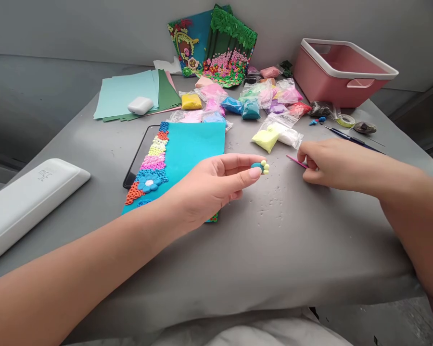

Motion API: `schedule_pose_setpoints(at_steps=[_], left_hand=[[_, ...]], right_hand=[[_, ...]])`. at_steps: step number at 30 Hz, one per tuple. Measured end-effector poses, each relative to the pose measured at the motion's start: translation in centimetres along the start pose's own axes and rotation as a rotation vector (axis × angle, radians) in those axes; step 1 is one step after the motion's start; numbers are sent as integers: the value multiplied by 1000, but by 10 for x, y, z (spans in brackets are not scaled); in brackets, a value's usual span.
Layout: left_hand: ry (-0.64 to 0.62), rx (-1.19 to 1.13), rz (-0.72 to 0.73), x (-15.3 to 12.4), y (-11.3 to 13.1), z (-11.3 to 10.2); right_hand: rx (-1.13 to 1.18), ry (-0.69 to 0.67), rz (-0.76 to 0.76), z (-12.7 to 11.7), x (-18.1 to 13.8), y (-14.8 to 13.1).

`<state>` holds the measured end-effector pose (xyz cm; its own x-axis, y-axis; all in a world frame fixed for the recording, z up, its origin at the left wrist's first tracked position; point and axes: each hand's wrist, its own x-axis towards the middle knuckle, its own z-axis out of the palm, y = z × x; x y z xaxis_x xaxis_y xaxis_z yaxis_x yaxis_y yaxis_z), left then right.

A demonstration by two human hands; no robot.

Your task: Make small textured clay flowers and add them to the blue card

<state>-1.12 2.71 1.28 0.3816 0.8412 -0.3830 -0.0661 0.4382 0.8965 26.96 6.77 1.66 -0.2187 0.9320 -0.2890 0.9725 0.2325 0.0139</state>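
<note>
My left hand (216,185) hovers over the grey table (281,240), pinching a small teal clay piece with pale yellow balls (261,166) between thumb and forefinger. To its right, my right hand (324,163) rests on the table, its fingers closed on a thin pink tool (295,161) whose tip points left. Under my left hand lies a turquoise foam sheet (195,149) with rows of coloured clay rings and a blue flower (149,182) along its left edge.
Bags of coloured clay (254,103) and a yellow and white pair (276,137) lie behind. A pink bin (341,72) stands back right, finished clay pictures (216,45) lean at the wall, paper sheets with an earbud case (140,105) back left, a white case (25,202) left.
</note>
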Motion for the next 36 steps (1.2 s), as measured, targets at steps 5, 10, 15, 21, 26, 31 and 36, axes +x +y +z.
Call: schedule_pose_setpoints(at_steps=[5, 10, 15, 21, 26, 31, 36], left_hand=[[10, -34, -11, 0, 1, 1], [-45, -147, 39, 0, 2, 2], [-22, -178, 52, 1, 1, 0], [-16, -200, 25, 0, 2, 0], [0, -182, 34, 0, 1, -1], [-90, -155, 66, 0, 1, -2], [-142, -161, 85, -1, 2, -2]], right_hand=[[21, 106, -130, -3, 0, -9], [555, 378, -272, 2, -9, -22], [1209, 571, -418, -1, -22, -44], [1521, 422, -387, -4, -24, -51], [1490, 530, -319, 3, -29, -56], [1432, 615, -416, 7, -37, -63], [1466, 651, -434, 7, -41, -66]])
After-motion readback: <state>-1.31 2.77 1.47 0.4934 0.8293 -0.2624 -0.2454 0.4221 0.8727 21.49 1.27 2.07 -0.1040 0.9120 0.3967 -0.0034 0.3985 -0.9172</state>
